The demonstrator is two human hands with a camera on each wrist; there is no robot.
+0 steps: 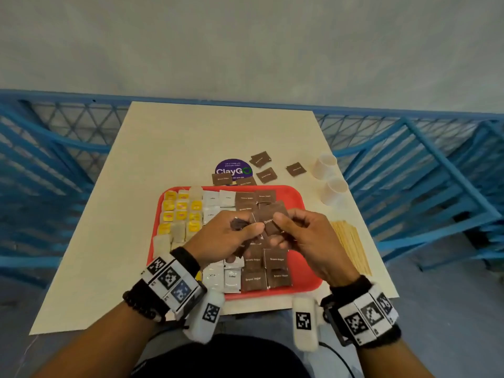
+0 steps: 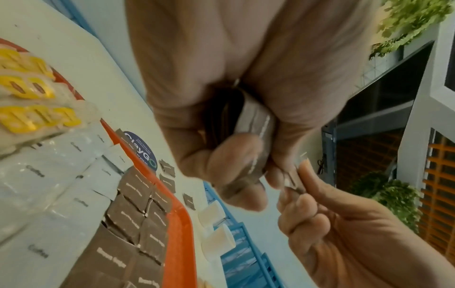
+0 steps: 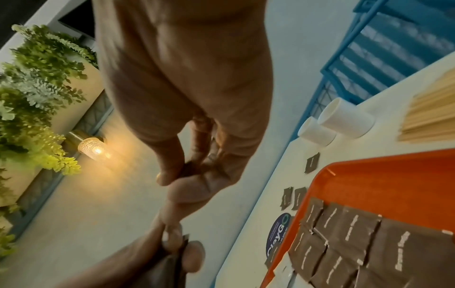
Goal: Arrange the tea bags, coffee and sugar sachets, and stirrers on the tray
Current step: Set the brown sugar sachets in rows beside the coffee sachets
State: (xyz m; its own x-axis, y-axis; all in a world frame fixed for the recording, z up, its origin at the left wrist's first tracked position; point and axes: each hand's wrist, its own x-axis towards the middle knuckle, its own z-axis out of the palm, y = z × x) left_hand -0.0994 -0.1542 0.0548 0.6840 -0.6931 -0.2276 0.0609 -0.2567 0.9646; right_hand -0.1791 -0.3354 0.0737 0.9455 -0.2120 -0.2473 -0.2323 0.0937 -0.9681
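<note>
Head view | left hand grips a stack of brown sugar sachets | right hand pinches one sachet off it (likely for the next row) | both above the tray centre | stirrers wait near the surface's right edge

Head view: high, facing down over red tray. Wrist views: close along fingers (opposite sides), both sharing tray's brown sachets.
</note>
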